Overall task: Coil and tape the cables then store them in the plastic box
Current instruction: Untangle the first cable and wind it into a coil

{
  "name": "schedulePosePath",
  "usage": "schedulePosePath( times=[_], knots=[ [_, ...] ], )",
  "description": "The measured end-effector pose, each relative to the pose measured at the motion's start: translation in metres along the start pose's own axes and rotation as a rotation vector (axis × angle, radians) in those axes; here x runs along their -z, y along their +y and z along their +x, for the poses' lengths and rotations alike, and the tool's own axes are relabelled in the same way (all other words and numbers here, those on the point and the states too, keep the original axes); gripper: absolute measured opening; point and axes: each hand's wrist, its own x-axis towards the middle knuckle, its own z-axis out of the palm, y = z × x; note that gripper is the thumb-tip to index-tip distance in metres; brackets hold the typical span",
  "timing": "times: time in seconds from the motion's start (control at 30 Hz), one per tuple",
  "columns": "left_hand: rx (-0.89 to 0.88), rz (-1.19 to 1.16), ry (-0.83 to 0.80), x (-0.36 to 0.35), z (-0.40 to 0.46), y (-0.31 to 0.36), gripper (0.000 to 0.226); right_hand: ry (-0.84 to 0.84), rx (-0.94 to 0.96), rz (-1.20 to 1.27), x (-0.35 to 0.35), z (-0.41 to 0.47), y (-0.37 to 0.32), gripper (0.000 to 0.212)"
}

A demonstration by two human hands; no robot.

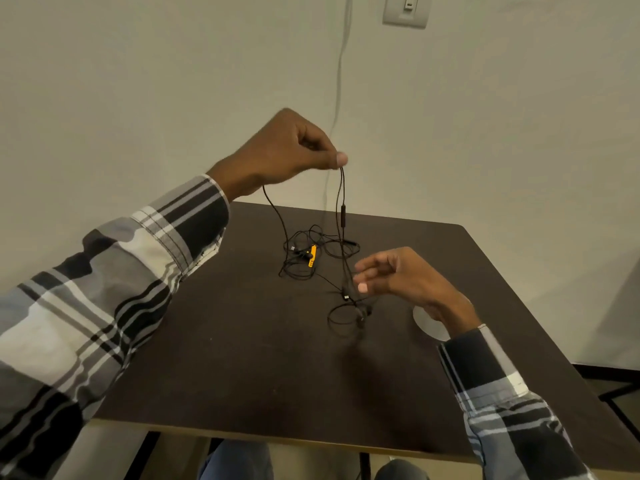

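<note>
My left hand (294, 150) is raised above the table and pinches a thin black earphone cable (342, 209) between thumb and fingers. The cable hangs down in strands to the dark table (242, 341), with an inline remote on one strand. Lower down, my right hand (391, 275) hovers beside the hanging strands with fingers loosely spread, holding nothing. A tangle of black cables (311, 251) with an orange-yellow piece (312, 255) lies on the table behind. A small loop of the cable with earbuds (349, 315) rests near my right hand. No plastic box is in view.
A pale round object (429, 323) lies on the table, partly hidden under my right wrist. A thin grey cord (337, 81) runs down the wall behind. A wall switch plate (407, 10) sits at the top right. My knees show below the table's front edge.
</note>
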Motion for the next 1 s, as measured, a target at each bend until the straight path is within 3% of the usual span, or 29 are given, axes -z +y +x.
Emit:
schedulePosePath(
  times=[0.1,0.23,0.3,0.63,0.8,1.0],
  knots=[
    [0.000,0.020,-0.146,-0.013,-0.002,0.004,0.017,0.051,0.146,0.193,0.006,-0.009,-0.039,0.043],
    [-0.017,-0.003,-0.246,-0.022,-0.002,0.016,0.020,0.179,0.300,0.343,0.005,-0.009,-0.078,0.018],
    [-0.004,-0.046,-0.234,-0.020,-0.003,0.017,0.024,0.243,0.321,0.337,0.005,-0.007,-0.084,0.010],
    [0.143,-0.156,-0.152,-0.003,-0.025,-0.019,0.026,0.387,0.296,0.322,0.020,-0.011,-0.078,0.019],
    [0.190,-0.157,-0.020,0.014,-0.039,-0.039,0.026,0.474,0.265,0.404,0.036,-0.023,-0.058,0.020],
    [0.189,-0.153,0.084,0.021,-0.043,-0.045,0.027,0.297,0.149,0.323,0.029,-0.020,-0.048,0.015]
  ],
)
